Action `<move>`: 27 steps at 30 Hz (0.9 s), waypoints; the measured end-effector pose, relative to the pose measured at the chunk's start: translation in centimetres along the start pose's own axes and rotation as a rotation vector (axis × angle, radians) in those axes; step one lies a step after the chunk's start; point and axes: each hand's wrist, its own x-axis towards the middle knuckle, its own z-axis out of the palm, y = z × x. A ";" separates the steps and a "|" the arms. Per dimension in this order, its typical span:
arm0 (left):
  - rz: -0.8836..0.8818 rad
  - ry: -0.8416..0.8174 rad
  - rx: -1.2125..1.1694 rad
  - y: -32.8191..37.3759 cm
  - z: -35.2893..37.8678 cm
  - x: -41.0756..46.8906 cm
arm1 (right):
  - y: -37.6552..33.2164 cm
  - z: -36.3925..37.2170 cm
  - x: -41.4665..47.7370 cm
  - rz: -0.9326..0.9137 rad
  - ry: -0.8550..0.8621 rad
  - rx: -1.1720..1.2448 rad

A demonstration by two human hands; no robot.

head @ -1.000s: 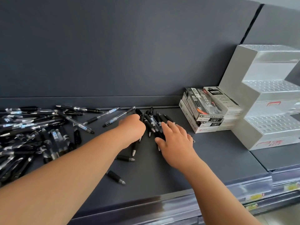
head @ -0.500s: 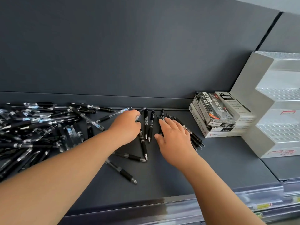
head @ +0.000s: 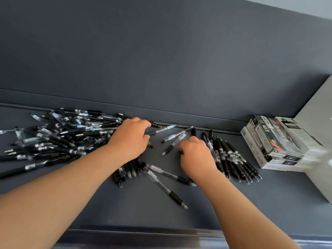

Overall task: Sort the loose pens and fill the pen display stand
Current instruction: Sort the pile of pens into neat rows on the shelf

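Observation:
A big heap of loose pens, black and clear, covers the left of the dark shelf. My left hand rests at the heap's right edge, with thumb and fingers closed on the end of a clear pen. My right hand is curled, its fingertips on another clear pen; motion blur hides the grip. A row of sorted black pens lies just right of that hand. A small bunch of black pens sits under my left wrist. Only a white edge of the display stand shows at far right.
Stacked pen boxes stand between the sorted row and the stand. Two clear pens lie loose in front of my hands. A dark back panel closes the shelf behind. The shelf's front lip runs along the bottom.
The view has swung left, so most of the stand is out of frame. My left hand reached back toward the heap. My right hand went from flat to curled, left of the black row.

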 end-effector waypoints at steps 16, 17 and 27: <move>0.064 0.018 0.087 -3.3 -1.9 -1.1 | -2.9 0.5 4.0 -0.010 0.026 0.128; 0.060 0.020 0.094 -3.7 -2.1 -1.2 | -3.3 0.5 4.6 -0.003 -0.013 0.106; 0.122 -0.016 0.103 -6.7 -3.5 -3.0 | -5.1 1.7 4.9 -0.082 -0.125 0.274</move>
